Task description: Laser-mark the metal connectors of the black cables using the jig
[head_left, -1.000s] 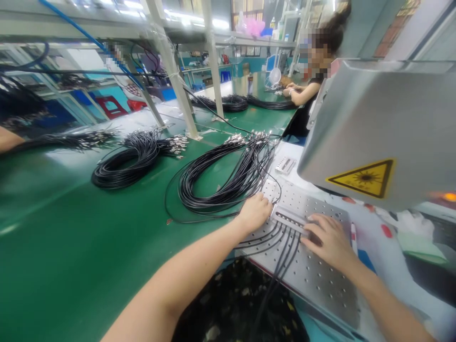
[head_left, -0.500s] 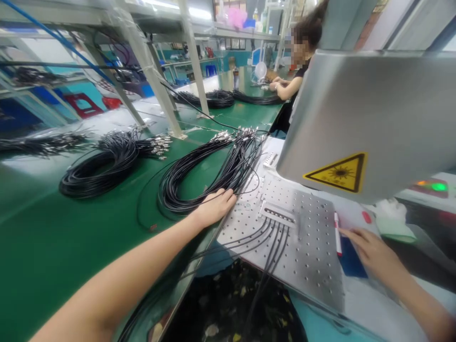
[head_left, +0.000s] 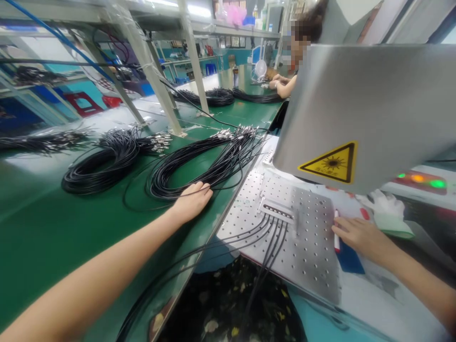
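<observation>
My left hand [head_left: 193, 202] is closed at the near edge of a coiled bundle of black cables [head_left: 160, 178] on the green table [head_left: 107, 237]. Its fingers curl at the cables. My right hand [head_left: 351, 232] lies over a red-and-white marker [head_left: 337, 237], fingertips at the perforated metal plate [head_left: 313, 256]; whether it grips the marker is unclear. A slotted metal fixture [head_left: 277, 210] on the plate holds a row of connector ends, and their black cables run down off the plate's front edge.
A large metal housing [head_left: 363, 109] with a yellow warning sticker overhangs the plate. Another cable coil [head_left: 101, 171] lies left. Shelf posts [head_left: 156, 71] rise behind. A white glove [head_left: 386, 204] and indicator lights are at right; a person [head_left: 285, 85] sits beyond.
My left hand has moved left and slightly toward me, and the near cable bundle has shifted left with it. My right hand has moved left and up, over the marker.
</observation>
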`<state>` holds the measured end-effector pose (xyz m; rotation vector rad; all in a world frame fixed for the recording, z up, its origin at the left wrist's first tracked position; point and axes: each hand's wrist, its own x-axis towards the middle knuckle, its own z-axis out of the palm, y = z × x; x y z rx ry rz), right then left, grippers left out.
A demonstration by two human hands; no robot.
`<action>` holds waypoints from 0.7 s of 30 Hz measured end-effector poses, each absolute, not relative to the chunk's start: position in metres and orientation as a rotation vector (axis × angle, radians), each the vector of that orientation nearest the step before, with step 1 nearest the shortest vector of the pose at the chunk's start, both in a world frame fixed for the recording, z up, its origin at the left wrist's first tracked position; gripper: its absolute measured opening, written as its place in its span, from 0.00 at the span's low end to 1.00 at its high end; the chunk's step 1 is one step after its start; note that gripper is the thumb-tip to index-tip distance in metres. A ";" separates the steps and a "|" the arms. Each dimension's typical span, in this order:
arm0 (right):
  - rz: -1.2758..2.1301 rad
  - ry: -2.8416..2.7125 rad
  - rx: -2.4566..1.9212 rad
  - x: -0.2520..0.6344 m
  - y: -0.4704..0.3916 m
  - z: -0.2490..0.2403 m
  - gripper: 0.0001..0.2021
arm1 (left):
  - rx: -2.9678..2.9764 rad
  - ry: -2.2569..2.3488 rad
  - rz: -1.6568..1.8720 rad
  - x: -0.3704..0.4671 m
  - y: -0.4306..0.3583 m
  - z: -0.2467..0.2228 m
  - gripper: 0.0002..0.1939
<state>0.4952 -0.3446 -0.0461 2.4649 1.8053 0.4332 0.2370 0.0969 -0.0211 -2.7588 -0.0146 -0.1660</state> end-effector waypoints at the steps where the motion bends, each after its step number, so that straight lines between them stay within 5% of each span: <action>1: 0.351 1.890 2.387 0.499 -0.347 -0.046 0.15 | -2.770 -0.080 -0.163 0.236 0.084 -0.020 0.09; 6: 0.471 1.760 2.670 0.507 -0.344 -0.034 0.03 | -2.986 -0.061 -0.178 0.244 0.009 -0.022 0.10; 9: 0.899 1.585 3.134 0.491 -0.317 -0.015 0.04 | -3.124 0.097 -0.207 0.265 -0.025 -0.027 0.11; 11: 0.886 1.619 3.393 0.474 -0.293 -0.003 0.07 | -3.163 0.136 -0.188 0.282 -0.038 -0.030 0.12; 15: 0.022 1.478 3.842 0.449 -0.251 0.005 0.13 | -3.151 0.087 -0.110 0.303 -0.043 -0.035 0.11; 21: -0.976 1.422 3.831 0.447 -0.215 -0.011 0.14 | -3.159 0.066 -0.111 0.303 -0.036 -0.044 0.09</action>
